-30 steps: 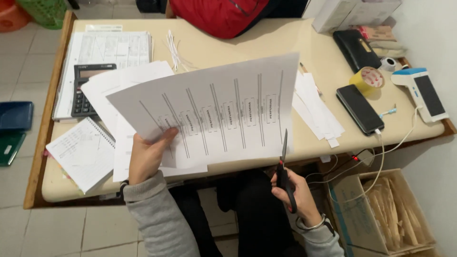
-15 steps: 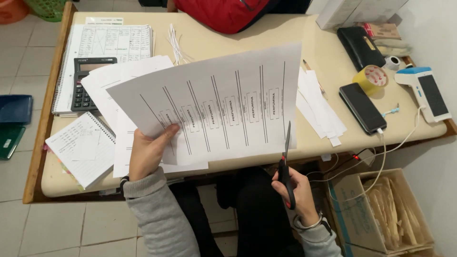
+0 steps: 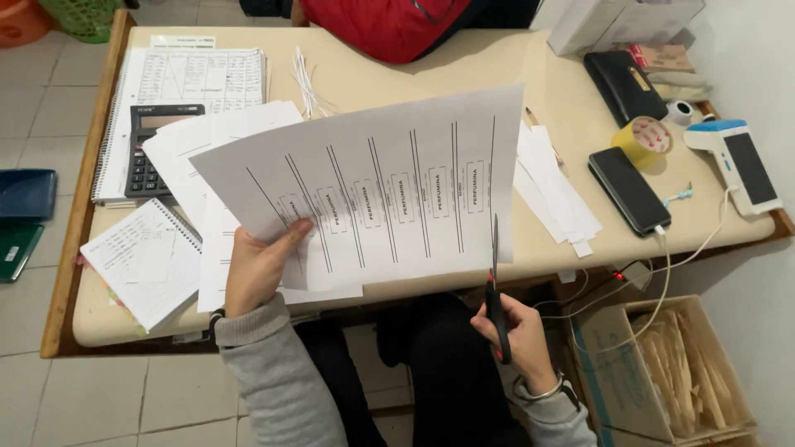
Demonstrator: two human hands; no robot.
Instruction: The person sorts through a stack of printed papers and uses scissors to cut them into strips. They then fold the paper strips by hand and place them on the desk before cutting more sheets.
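Left hand (image 3: 261,269) gripping printed sheet (image 3: 373,190) above desk's (image 3: 546,99) front edge; right hand (image 3: 517,335) closed on scissors (image 3: 495,285), blades entering rightmost line; other strips apparently uncut.

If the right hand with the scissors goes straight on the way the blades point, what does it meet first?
The right hand points the red-handled scissors up the white printed sheet, along its rightmost line. The sheet comes first; blades already overlap its lower edge. Depth is unclear.
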